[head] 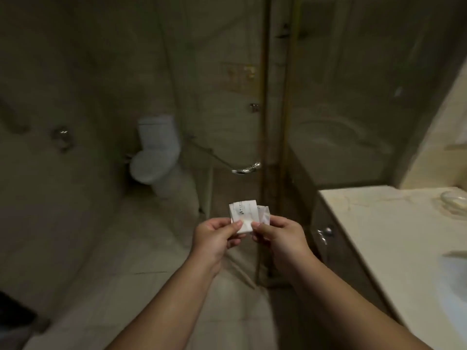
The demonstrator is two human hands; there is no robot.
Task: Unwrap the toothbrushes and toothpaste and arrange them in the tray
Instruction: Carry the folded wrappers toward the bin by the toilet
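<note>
wrapper (243,213): small white packet, faint print, folded & crumpled, clear bit at R edge; contents can't tell
where: mid-air over floor, left of counter (384,223)
L hand (214,236): pinching wrapper's lower L
R hand (280,236): pinching its lower R

A dim beige-tiled bathroom with a white ceramic toilet (156,152) behind a brass-framed glass shower partition (265,97), pale tiled floor (151,261) and cream marble vanity counter (379,223) at right.
</note>
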